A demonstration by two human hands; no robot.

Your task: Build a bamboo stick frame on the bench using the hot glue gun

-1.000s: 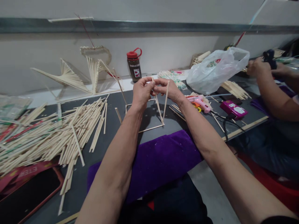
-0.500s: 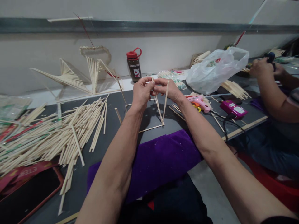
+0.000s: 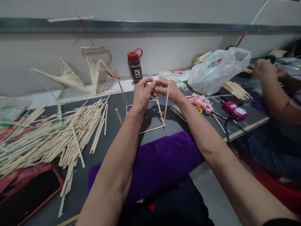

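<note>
A small open frame of thin wooden sticks stands on the dark table, with sticks rising from its corners. My left hand is closed in a pinch at the top of a slanted wooden stick, whose foot meets the frame's near right corner. Fingertips of my right hand press together at that same top end, close against the left ones. Just in front of the right hand rises another upright stick from the same corner. My fingers partly hide the joint between them and the back of the frame.
Loose sticks pile up at left, near a phone. Purple cloth lies at the front edge. On the right are a pink glue gun, a purple box and a plastic bag. A bottle stands behind; a co-worker's hands are far right.
My hands and the stick frame hold almost the same position. At far right, the co-worker's hands have shifted slightly.
</note>
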